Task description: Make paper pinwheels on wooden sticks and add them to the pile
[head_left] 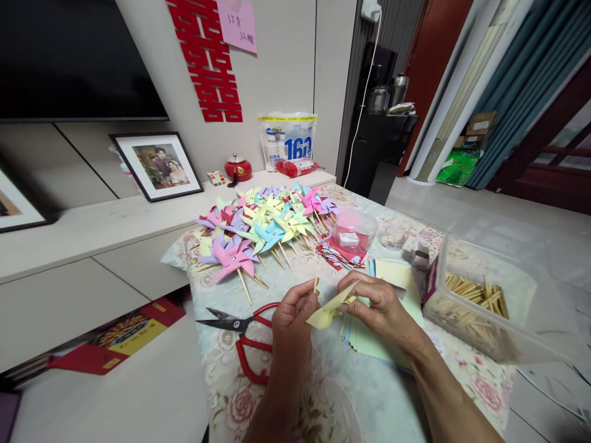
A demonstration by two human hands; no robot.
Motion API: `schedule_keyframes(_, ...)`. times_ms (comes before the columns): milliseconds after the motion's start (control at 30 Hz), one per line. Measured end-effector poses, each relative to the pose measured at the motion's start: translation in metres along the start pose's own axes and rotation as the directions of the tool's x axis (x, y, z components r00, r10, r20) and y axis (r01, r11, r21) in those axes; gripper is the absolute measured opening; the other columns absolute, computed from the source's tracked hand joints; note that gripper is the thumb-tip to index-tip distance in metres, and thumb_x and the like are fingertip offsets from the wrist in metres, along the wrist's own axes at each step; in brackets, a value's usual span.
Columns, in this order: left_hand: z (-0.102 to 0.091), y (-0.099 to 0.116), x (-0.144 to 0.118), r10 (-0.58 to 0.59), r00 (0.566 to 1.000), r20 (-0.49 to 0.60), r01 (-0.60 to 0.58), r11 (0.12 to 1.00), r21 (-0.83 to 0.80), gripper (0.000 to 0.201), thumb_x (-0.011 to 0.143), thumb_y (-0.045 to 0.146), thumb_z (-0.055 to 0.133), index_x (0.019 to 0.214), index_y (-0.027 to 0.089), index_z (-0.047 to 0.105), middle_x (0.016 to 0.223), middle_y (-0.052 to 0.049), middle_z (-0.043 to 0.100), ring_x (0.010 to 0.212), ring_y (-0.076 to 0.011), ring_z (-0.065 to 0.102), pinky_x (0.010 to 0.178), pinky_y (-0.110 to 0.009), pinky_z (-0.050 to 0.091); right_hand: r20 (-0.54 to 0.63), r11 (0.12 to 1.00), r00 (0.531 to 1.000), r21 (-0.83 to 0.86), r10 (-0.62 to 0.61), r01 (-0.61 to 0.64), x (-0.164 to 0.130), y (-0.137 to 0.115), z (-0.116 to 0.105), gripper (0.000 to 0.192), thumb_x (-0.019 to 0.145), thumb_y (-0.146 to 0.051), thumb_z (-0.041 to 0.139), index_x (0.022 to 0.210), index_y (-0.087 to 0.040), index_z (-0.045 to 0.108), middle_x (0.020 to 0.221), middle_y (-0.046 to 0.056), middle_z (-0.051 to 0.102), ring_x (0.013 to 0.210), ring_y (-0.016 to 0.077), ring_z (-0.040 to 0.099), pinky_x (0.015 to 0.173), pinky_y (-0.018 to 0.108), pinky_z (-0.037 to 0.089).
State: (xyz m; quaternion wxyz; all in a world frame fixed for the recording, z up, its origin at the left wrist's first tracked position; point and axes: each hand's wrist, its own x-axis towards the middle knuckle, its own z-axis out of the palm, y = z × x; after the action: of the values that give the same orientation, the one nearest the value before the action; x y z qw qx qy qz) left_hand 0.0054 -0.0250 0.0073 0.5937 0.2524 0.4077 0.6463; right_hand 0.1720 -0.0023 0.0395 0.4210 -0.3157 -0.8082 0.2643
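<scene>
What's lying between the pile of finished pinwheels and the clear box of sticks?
In the head view: red paper pieces, a clear bowl and a small glass dish.

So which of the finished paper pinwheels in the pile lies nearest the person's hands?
The pink paper pinwheel at the pile's front left edge, wooden stick pointing toward the red-handled scissors. The others, yellow, blue and purple, lie further back on the table.

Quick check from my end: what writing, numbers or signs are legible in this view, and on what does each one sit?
"160": large digits on the white plastic bag standing against the wall; the smaller print above them is too blurred to read.
Red paper double-happiness sign: stuck on the wall.
Pink sticky note: handwriting, too blurred to read.
Red and yellow packet on the low shelf: print too small to read.
</scene>
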Motion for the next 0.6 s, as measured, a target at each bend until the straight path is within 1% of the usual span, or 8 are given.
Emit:
schedule_keyframes(167, 0.002, 0.003, -0.001, -0.027, 1.0, -0.004, 0.027, 1.0, -0.008, 0.037, 0.064, 0.034, 0.084, 0.094, 0.015, 0.075, 0.059, 0.004, 0.06, 0.052, -0.0066, 0.05, 0.051, -0.018, 0.039, 0.019, 0.994, 0.997, 0.086, 0.07, -0.071, 0.0, -0.003, -0.001, 0.011, 0.091, -0.026, 0.066, 0.083, -0.021, 0.072, 0.086, 0.004, 0.068, 0.08, 0.0176, 0.062, 0.073, 0.029, 0.046)
schedule_keyframes(267, 0.003, 0.004, 0.0, -0.047, 0.999, 0.01, 0.047, 0.999, -0.016, 0.038, 0.066, 0.034, 0.082, 0.097, 0.014, 0.073, 0.057, 0.003, 0.06, 0.051, -0.007, 0.05, 0.05, -0.019, 0.039, 0.028, 0.966, 0.991, 0.222, 0.128, -0.131, -0.001, -0.003, -0.002, 0.012, 0.09, -0.03, 0.068, 0.083, -0.021, 0.072, 0.084, 0.003, 0.067, 0.08, 0.018, 0.06, 0.074, 0.03, 0.046)
schedule_keyframes(333, 0.002, 0.003, 0.001, -0.049, 0.999, 0.013, 0.049, 0.999, -0.019, 0.037, 0.068, 0.032, 0.081, 0.098, 0.013, 0.072, 0.058, 0.003, 0.061, 0.051, -0.0069, 0.05, 0.051, -0.019, 0.039, 0.027, 0.92, 0.984, 0.351, 0.174, -0.172, -0.002, 0.0, -0.003, 0.011, 0.087, -0.032, 0.071, 0.083, -0.021, 0.073, 0.083, 0.003, 0.066, 0.079, 0.0181, 0.059, 0.073, 0.03, 0.045)
schedule_keyframes(400, 0.002, 0.002, 0.002, -0.048, 0.999, -0.013, 0.048, 0.999, -0.026, 0.036, 0.067, 0.029, 0.081, 0.097, 0.013, 0.071, 0.06, 0.002, 0.062, 0.053, -0.0075, 0.053, 0.052, -0.019, 0.041, -0.001, 0.86, 0.977, 0.475, 0.213, -0.187, -0.004, 0.004, -0.003, 0.012, 0.084, -0.034, 0.074, 0.084, -0.022, 0.073, 0.084, 0.003, 0.065, 0.079, 0.0186, 0.058, 0.072, 0.031, 0.045)
schedule_keyframes(500, 0.003, -0.001, 0.004, -0.074, 0.994, -0.086, 0.072, 0.997, -0.022, 0.033, 0.064, 0.024, 0.081, 0.093, 0.012, 0.068, 0.067, 0.001, 0.064, 0.059, -0.0103, 0.06, 0.058, -0.023, 0.05, -0.083, 0.749, 0.966, 0.649, 0.247, -0.136, -0.005, 0.011, -0.002, 0.014, 0.079, -0.036, 0.077, 0.081, -0.023, 0.072, 0.082, 0.003, 0.061, 0.079, 0.0196, 0.056, 0.072, 0.033, 0.044)
schedule_keyframes(600, 0.001, -0.01, 0.01, -0.063, 0.989, -0.135, 0.068, 0.997, 0.03, 0.03, 0.067, 0.019, 0.078, 0.094, 0.013, 0.066, 0.08, -0.002, 0.063, 0.068, -0.0139, 0.068, 0.072, -0.033, 0.059, -0.153, 0.64, 0.943, 0.765, 0.294, -0.076, -0.003, 0.014, -0.001, 0.02, 0.074, -0.037, 0.079, 0.072, -0.023, 0.066, 0.073, 0.001, 0.055, 0.072, 0.0184, 0.051, 0.071, 0.035, 0.043)
